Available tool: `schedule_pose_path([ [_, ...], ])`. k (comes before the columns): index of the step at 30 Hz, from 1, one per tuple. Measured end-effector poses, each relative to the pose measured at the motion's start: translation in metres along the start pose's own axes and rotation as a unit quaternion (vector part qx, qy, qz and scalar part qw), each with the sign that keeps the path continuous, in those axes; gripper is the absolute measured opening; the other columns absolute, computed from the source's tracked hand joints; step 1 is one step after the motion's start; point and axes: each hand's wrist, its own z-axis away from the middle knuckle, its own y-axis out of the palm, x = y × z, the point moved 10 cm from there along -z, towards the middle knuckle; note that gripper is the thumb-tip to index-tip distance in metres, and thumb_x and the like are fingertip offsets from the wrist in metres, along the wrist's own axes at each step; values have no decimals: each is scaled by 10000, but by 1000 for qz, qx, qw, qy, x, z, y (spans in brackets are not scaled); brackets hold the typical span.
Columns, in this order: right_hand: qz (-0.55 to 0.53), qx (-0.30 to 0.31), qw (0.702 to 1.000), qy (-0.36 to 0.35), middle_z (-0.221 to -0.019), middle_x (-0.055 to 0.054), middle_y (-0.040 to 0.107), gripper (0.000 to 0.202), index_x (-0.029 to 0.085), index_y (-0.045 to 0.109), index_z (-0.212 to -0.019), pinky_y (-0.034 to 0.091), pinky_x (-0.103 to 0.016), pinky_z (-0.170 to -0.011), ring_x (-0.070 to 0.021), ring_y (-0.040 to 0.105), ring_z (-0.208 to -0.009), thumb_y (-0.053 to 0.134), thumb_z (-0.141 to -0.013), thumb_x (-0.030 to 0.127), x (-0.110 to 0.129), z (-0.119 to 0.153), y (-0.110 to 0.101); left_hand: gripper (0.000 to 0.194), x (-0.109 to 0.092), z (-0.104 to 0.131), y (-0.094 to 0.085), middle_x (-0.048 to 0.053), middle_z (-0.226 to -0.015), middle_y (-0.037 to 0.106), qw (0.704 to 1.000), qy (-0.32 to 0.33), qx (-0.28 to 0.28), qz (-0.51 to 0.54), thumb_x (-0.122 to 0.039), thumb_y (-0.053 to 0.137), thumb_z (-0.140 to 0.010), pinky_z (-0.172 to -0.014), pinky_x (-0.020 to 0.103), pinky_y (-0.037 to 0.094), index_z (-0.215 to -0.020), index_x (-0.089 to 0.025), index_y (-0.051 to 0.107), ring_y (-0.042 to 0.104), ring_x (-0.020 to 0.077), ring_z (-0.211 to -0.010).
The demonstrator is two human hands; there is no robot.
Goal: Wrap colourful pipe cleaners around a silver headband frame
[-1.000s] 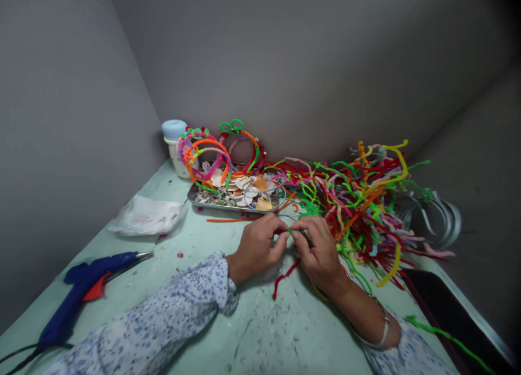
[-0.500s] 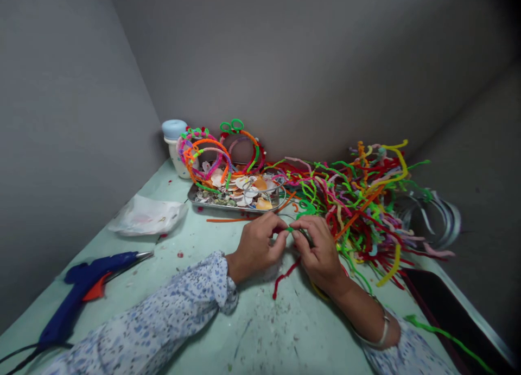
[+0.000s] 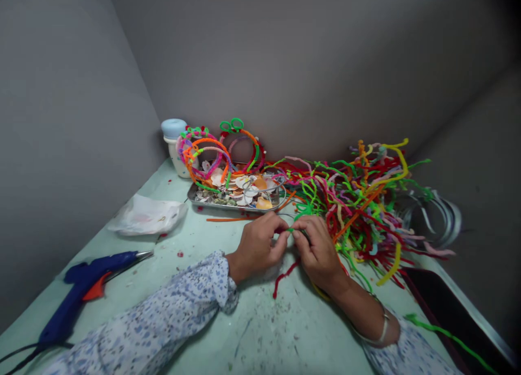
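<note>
Both hands meet above the pale green table (image 3: 260,331), fingertips almost touching. My left hand (image 3: 260,243) pinches one end of a small green pipe cleaner piece (image 3: 290,230) between thumb and index finger. On its other side, my right hand (image 3: 318,250) is closed on the same piece, its thumb and index finger pressed together. A thin grey band (image 3: 287,215) shows just behind the fingertips; its link to the green piece is hidden. Below my right hand a red pipe cleaner (image 3: 280,280) lies on the table, its upper end hidden by the hand.
Behind stand a metal tray (image 3: 228,205) of shells, colourful headbands (image 3: 211,144) and a blue-lidded bottle (image 3: 175,147). A pipe cleaner pile (image 3: 358,201) spreads right, beside grey bands (image 3: 445,220) and a black device (image 3: 456,315). Left are a plastic bag (image 3: 148,216) and blue glue gun (image 3: 73,293).
Both hands stay in nearly the same place. The fingers of my right hand have shifted slightly around the green piece.
</note>
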Motion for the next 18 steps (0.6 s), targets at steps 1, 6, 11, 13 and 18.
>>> schedule_pose_path([
  [1,-1,1,1000,1,-949,-74,567,109,213,547,-973,417,-430,-809,-247,508,-929,449,-948,172,0,0,0,43,0,0,0,39,-787,600,1000,0,0,-3,-161,544,-852,-626,268,400,-856,-161,587,540,155,-711],
  [6,-1,4,1000,3,-948,-74,570,113,208,554,-967,421,-433,-811,-247,512,-929,448,-946,176,-2,0,2,49,0,0,1,39,-782,598,1000,-1,5,-3,-166,543,-857,-630,269,400,-853,-157,591,539,155,-708],
  [11,-3,-22,1000,3,-998,-71,593,141,222,585,-1025,428,-442,-867,-248,536,-989,479,-941,184,0,1,-5,61,2,-2,-2,45,-796,604,1000,-17,-1,16,-159,543,-859,-636,266,412,-869,-151,602,549,156,-721],
  [13,-6,-37,999,8,-1061,-79,596,191,229,581,-1099,424,-451,-916,-250,538,-1046,482,-943,183,-1,1,-9,88,4,-2,-4,49,-825,616,999,-28,-8,26,-163,539,-869,-656,267,426,-912,-152,615,559,156,-740],
  [18,2,-80,997,16,-1104,-91,602,230,228,571,-1149,432,-454,-957,-249,546,-1084,488,-941,175,-5,1,-15,166,4,-3,-5,49,-859,631,998,-34,-14,41,-147,538,-874,-705,270,447,-996,-156,650,574,154,-775],
])
